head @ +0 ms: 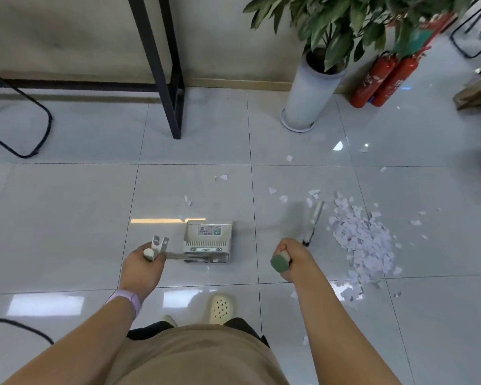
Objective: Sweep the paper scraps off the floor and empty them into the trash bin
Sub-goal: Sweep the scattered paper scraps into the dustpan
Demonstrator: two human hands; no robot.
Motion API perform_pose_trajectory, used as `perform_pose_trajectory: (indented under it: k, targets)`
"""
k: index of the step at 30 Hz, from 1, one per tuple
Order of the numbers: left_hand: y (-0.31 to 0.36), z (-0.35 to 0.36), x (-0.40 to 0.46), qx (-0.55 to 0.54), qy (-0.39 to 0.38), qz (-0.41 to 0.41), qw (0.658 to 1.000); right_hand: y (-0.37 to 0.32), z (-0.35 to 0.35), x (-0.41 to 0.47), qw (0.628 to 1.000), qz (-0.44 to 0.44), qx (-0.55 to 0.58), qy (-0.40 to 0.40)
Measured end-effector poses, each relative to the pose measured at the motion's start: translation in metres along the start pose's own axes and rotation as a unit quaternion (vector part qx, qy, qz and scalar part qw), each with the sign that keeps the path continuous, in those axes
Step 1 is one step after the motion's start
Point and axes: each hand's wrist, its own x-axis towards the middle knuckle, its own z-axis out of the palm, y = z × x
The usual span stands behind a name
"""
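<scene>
Presently, by label:
Left hand [142, 262]: gripped the dustpan [208, 241] handle, pan resting on the floor, mouth ready for scraps.
Right hand [289, 258]: clenched round the broom [313, 223], bristles beside the pile.
Paper scraps [361, 240]: heaped on the floor [67, 218], strays scattered near.
Trash bin: unseen.
</scene>
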Motion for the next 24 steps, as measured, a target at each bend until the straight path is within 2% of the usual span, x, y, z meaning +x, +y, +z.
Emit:
perform_pose_trajectory:
  k: [6, 10, 14, 19, 24]
  targets:
    - [-0.04, -0.047, 0.012, 0.027, 0.028, -0.032, 0.999, 0.015, 0.084, -0.02, 0.991, 0.009, -0.074, -0.108]
    - [-0.078, -0.092, 0.035, 0.063, 0.047, -0.064, 0.995, 0.031, 0.173, -0.028, 0.975, 0.029, -0.143, -0.169]
    - [-0.105, -0.14, 0.068, 0.051, 0.066, -0.088, 0.993, 0.052, 0.26, -0.04, 0.958, 0.08, -0.167, -0.221]
    - [-0.118, -0.186, 0.097, 0.029, 0.09, -0.081, 0.992, 0.068, 0.339, -0.034, 0.945, 0.158, -0.11, -0.264]
    - [-0.12, -0.204, 0.112, 0.054, 0.073, -0.069, 0.993, 0.07, 0.349, 0.0, 0.95, 0.199, 0.005, -0.242]
